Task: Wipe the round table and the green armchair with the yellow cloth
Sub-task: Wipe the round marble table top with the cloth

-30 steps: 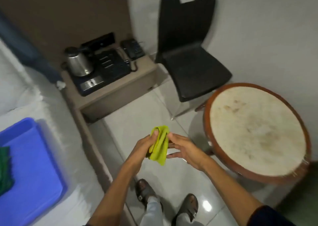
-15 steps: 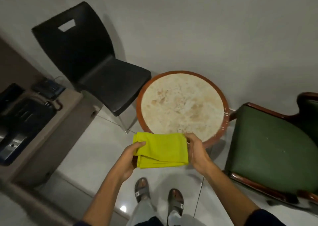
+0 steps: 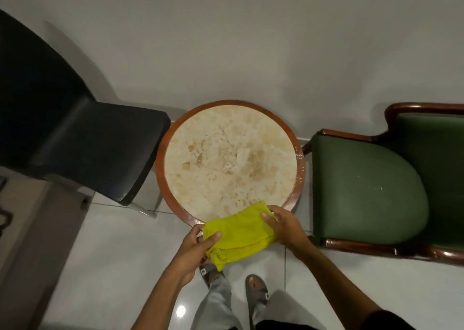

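A folded yellow cloth (image 3: 238, 234) is stretched between both hands at the near rim of the round table (image 3: 229, 161), its far corner overlapping the pale, stained stone top. My left hand (image 3: 198, 246) pinches the cloth's left end just off the table's edge. My right hand (image 3: 283, 226) grips its right end at the wooden rim. The green armchair (image 3: 364, 189), with a dark wooden frame, stands right of the table, close to it.
A black plastic chair (image 3: 95, 148) stands left of the table, nearly touching it. A white wall runs behind all three. A beige cabinet edge (image 3: 32, 241) shows at lower left. My sandalled feet (image 3: 236, 282) stand on glossy white tiles.
The view has swung right from the bedside cabinet to face the table squarely. The cloth, first bunched, was spread between both hands and has moved forward onto the table's near rim.
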Tool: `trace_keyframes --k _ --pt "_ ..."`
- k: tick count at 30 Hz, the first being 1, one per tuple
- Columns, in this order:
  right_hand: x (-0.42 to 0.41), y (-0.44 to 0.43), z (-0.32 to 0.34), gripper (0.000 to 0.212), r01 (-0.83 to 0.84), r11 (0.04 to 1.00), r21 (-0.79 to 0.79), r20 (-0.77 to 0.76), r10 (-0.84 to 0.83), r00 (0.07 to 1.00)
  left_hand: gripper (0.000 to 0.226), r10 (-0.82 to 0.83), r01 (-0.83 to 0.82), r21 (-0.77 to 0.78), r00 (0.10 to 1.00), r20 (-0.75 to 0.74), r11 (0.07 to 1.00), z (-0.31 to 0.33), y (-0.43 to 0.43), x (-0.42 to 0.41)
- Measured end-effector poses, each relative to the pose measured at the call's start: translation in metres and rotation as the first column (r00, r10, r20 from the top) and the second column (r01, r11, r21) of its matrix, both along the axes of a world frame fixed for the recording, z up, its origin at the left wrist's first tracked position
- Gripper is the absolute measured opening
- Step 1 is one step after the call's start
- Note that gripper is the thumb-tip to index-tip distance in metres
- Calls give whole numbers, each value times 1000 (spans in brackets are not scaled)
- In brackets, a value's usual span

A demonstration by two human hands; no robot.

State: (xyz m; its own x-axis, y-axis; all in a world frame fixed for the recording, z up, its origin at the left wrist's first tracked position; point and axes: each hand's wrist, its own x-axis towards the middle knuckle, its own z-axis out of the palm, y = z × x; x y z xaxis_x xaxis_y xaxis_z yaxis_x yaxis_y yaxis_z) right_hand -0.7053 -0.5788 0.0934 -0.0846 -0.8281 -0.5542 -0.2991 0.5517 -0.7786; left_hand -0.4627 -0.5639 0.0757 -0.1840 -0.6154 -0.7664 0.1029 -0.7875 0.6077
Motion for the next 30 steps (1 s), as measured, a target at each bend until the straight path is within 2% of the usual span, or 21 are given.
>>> trace_keyframes --k 2,4,5,8,11,13,14,15,17,19,21,24,30 --pt "-1 2 4 19 -41 999 -9 -96 40 995 29 -25 27 -39 997 72 999 0 -5 -2" --pt "-26 -7 -25 22 107 993 54 -138 -99 985 24 -166 166 11 981 95 986 -39 -27 -27" --pt "-27 -7 -23 24 131 990 57 -130 -123 984 25 -186 186 14 976 111 982 -40 -27 -30" --pt "-43 -9 -32 24 222 970 96 -89 -214 973 41 -280 293 -32 937 211 956 -58 -29 -52" --pt "-72 -37 -83 19 261 965 21 -191 -253 949 45 -340 400 -110 870 356 910 -113 -37 -89" --pt "-82 -58 -115 31 215 976 -47 -322 -218 921 45 -344 506 -168 759 553 846 -128 -43 -110" --pt "-84 -65 -133 40 159 984 -81 -443 -179 878 48 -289 569 -200 651 702 797 -137 -47 -114" --pt "-83 -67 -152 47 88 991 -98 -590 -130 797 50 -180 615 -247 547 818 749 -145 -57 -114" --pt "-68 -60 -184 57 -18 993 -114 -767 -76 637 52 15 700 -319 403 915 639 -170 -84 -104" --pt "-38 -47 -207 62 -63 988 -144 -798 -78 598 50 105 804 -287 273 956 521 -188 -114 -91" --pt "-13 -43 -230 71 -22 994 -111 -788 -74 611 49 131 887 -207 167 977 412 -208 -145 -89" --pt "0 -52 -249 79 42 997 -65 -807 -77 585 54 102 942 -114 85 991 317 -231 -185 -102" --pt "-26 -45 -258 76 52 995 -85 -830 -99 548 61 62 932 -38 17 998 360 -251 -199 -106"
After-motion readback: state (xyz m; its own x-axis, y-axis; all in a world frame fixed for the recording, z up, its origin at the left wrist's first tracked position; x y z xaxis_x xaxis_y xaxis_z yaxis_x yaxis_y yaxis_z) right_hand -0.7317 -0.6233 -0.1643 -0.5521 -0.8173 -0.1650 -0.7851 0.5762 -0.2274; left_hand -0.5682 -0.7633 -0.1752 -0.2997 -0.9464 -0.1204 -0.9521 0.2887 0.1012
